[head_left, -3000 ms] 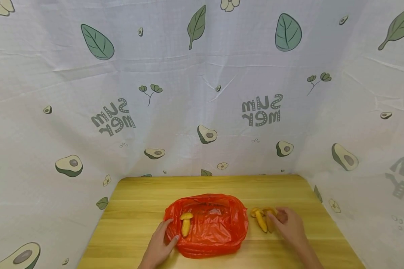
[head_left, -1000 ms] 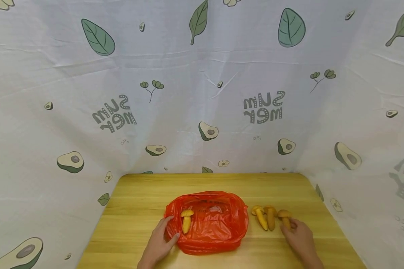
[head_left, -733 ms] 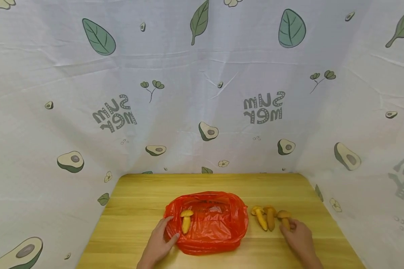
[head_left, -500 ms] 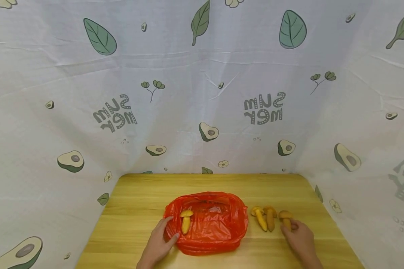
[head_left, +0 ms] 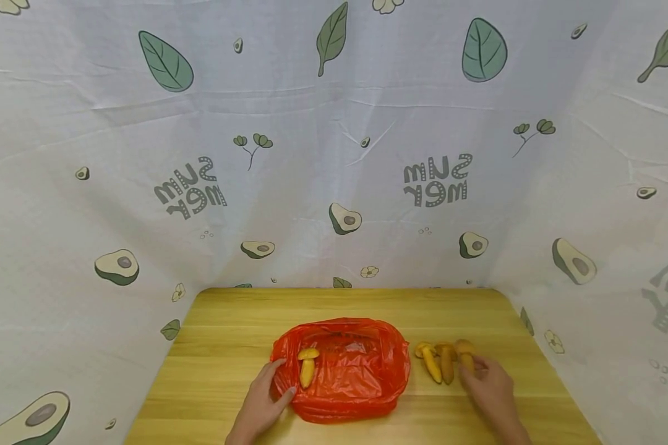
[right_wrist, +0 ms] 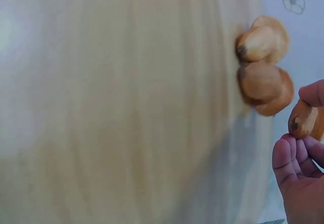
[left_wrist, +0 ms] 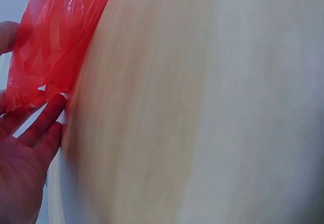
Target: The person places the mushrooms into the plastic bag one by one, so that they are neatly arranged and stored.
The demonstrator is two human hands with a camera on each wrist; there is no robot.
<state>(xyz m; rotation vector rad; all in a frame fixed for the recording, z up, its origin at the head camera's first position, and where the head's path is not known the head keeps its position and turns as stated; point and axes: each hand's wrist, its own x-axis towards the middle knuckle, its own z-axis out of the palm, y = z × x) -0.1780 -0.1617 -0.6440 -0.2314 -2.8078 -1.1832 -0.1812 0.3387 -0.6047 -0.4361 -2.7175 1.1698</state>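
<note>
Left of centre on the wooden table, my left hand (head_left: 258, 405) rests against the near-left rim of a red plastic bag (head_left: 351, 405), thumb and fingers spread apart along it. Inside the bag's left part lies one yellow mushroom (head_left: 307, 371), cap toward the far side. My right hand (head_left: 491, 386) pinches a brownish mushroom (head_left: 466, 352) by its stem between thumb and fingers. Just left of it, two mushrooms lie side by side, a yellow one (head_left: 431, 366) and a browner one (head_left: 447, 366). The right wrist view shows the stem end of the held mushroom (right_wrist: 301, 120).
The wooden table (head_left: 228, 309) is light yellow with rounded far corners. Behind it and at both sides hangs a pale cloth (head_left: 289, 204) printed with leaves and avocados. The bag stands with its mouth spread wide, right of my left hand.
Three seconds ago my right hand was at the browner mushroom beside the bag. It now holds another mushroom, shifted left and farther away within the last half second. My left hand stays put.
</note>
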